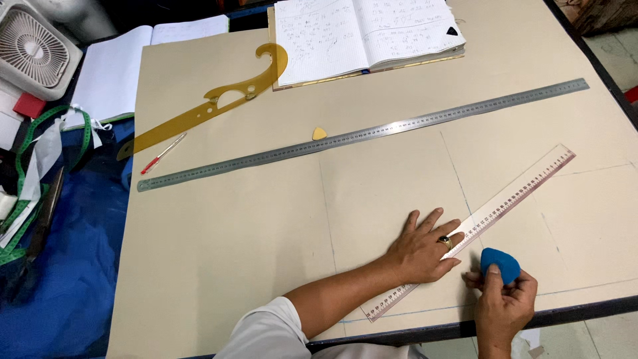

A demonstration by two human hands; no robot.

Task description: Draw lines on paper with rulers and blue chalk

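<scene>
Pattern paper [232, 239], a large matte tan sheet, is spread over most of the worktop [598, 309], and thin blue lines are already drawn on it: two near-vertical strokes rising from the near edge and fainter horizontal ones towards the right. Judging by these marks, the drafting is partly done, while the left half of the sheet is seen bare. A clear plastic ruler [478, 229] with red gradations is laid diagonally across the lower right of the paper and is pressed flat by the left hand [422, 249], its fingers spread wide over the ruler's lower part. A rounded blue tailor's chalk [500, 264] is pinched between thumb and fingers of the right hand [502, 302], just beside the ruler's near edge and close above the paper; whether it touches the sheet cannot be told. Further back, a long steel ruler [362, 136], dull grey and finely graduated, is laid aslant across the sheet, with a small yellow chalk piece [319, 133] just beside it. A translucent amber French curve [212, 103], a red pen [161, 154] and an open notebook [365, 36] are found beyond, and a green tape measure [30, 143] lies on blue cloth [73, 266] at the left.
</scene>
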